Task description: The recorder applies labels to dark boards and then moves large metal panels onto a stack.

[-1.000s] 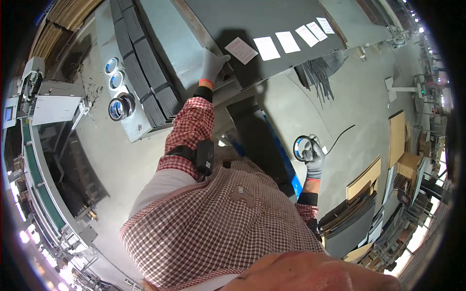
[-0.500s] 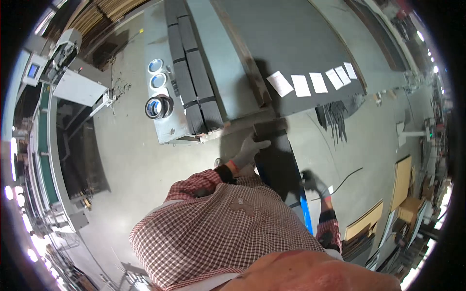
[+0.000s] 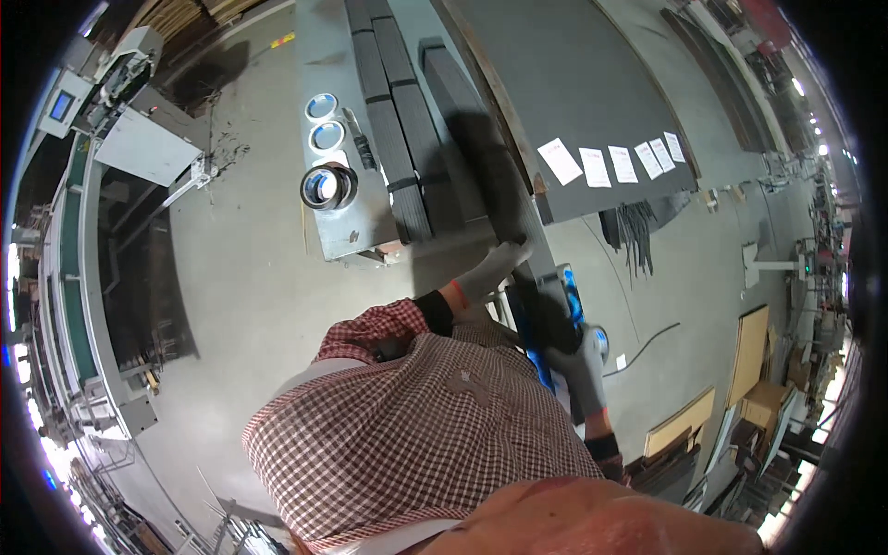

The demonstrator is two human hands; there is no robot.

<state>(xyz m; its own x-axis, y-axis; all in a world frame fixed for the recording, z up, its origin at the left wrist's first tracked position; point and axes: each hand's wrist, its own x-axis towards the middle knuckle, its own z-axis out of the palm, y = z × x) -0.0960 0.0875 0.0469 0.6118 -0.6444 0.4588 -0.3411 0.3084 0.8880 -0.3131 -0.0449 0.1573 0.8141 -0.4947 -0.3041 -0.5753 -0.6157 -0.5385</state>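
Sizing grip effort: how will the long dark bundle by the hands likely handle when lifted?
The long dark bundle is probably fairly stiff, since it looks nearly straight, though its slender length may let it flex. Its far end could dip or swing, as the left hand and right hand are both toward its near end.

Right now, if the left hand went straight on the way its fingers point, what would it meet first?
Probably the long dark strip bundle: the left hand seems to touch it at the fingertips, though depth there is unclear.
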